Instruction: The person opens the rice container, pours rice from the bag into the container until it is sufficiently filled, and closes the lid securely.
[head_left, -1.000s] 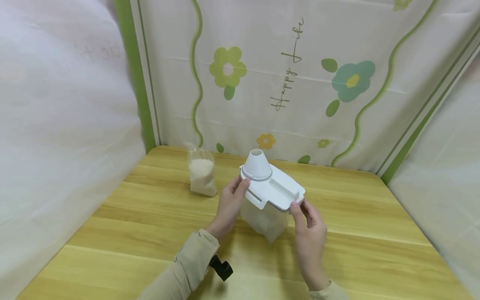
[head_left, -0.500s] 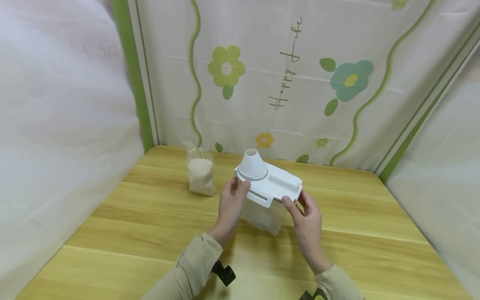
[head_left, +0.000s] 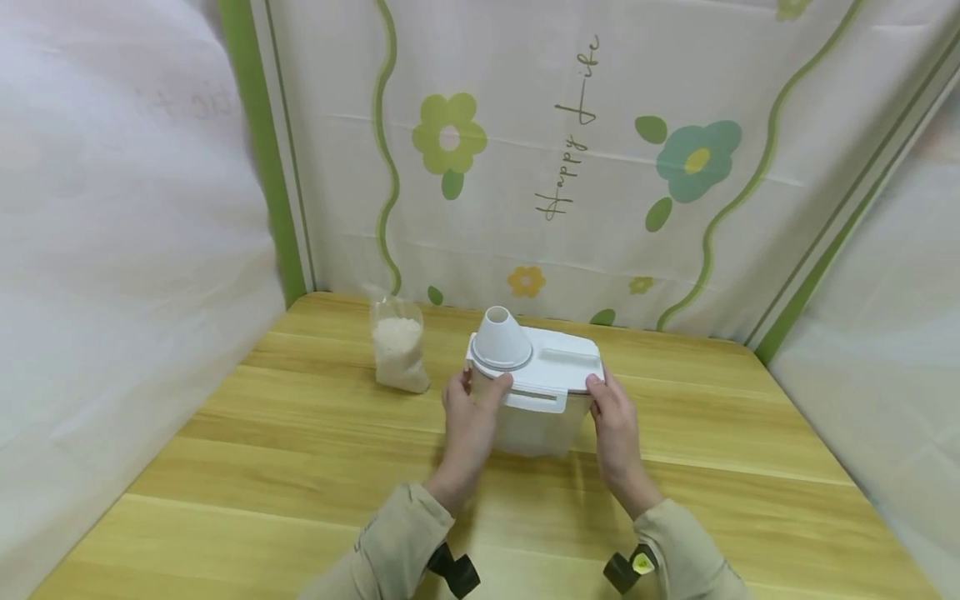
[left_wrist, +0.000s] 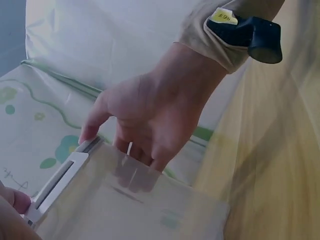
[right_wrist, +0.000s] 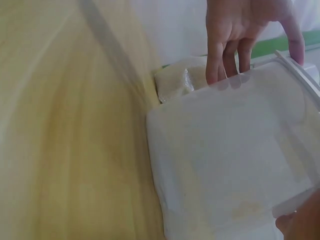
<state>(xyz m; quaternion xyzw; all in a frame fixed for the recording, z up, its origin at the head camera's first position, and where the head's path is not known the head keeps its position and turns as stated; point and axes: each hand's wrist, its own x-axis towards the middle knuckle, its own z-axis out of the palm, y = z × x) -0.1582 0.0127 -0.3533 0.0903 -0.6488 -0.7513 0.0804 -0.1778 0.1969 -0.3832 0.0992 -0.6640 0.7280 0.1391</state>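
Note:
A translucent storage container (head_left: pixel 532 432) with a white lid (head_left: pixel 562 379) stands upright between my hands, its base right at the wooden table. On the lid's left end sits a white cone-shaped spout (head_left: pixel 501 343), open at the top. My left hand (head_left: pixel 468 429) grips the container's left end, thumb on the lid's front edge. The opposite end is held by my right hand (head_left: pixel 618 429), its thumb on the lid's corner. Through the clear wall in the left wrist view, fingers of the right hand (left_wrist: pixel 160 107) show behind the container.
A clear plastic bag of white grains, which look like rice (head_left: pixel 399 352), stands on the wooden table (head_left: pixel 300 450) left of the container. A flower-printed curtain (head_left: pixel 495 225) hangs along the table's back edge, with white sheets at both sides.
Both hands have lowered the container a little and turned it. It was tilted with a bottom corner toward me and now stands level, its long side facing me.

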